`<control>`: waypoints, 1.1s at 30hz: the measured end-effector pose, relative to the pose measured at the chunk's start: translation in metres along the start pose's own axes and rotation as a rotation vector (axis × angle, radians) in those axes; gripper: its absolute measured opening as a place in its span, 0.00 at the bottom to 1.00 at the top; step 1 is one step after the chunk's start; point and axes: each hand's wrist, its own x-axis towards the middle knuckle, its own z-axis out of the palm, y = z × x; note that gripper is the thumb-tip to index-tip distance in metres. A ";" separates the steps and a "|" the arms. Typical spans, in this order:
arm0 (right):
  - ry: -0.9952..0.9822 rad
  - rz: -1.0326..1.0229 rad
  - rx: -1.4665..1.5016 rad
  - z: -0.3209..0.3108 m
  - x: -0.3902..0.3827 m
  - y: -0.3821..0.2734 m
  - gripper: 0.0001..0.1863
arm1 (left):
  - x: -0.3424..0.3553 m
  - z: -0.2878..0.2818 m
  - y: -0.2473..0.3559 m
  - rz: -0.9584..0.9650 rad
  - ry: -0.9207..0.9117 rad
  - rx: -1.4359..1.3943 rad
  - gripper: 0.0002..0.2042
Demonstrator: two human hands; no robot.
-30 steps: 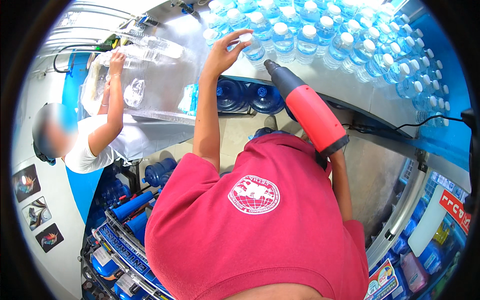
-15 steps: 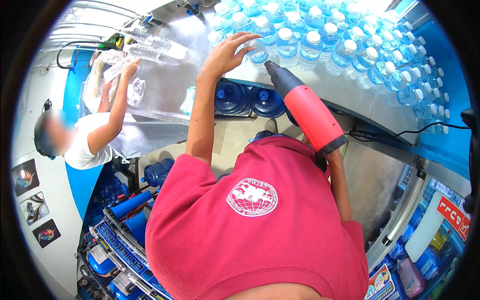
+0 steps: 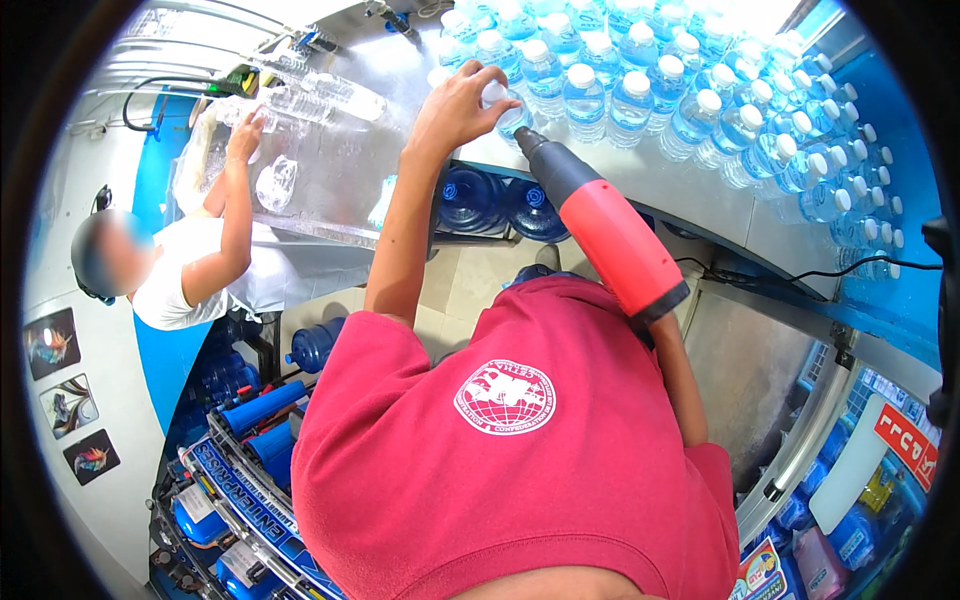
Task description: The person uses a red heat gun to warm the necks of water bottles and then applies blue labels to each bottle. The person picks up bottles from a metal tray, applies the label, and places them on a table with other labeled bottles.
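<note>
My left hand has its fingers curled round the white cap of a small clear water bottle at the front of the bottle group. My right hand, mostly hidden under a red and black heat gun, holds that tool up with its black nozzle at the bottle's side, just below my left fingertips. Rows of capped bottles with light blue bands stand on the white counter beyond.
At left, a co-worker in a white top handles clear bottles over a steel sink. Large blue jugs sit below the counter. A black cord runs at right; a blue trolley stands lower left.
My left fingers have closed further round the bottle top. The heat gun stays aimed at that bottle. The co-worker's hands have shifted over the sink.
</note>
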 end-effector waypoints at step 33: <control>0.056 0.183 -0.547 -0.091 -0.018 -0.049 0.19 | 0.000 0.011 -0.008 -0.035 0.284 0.276 0.24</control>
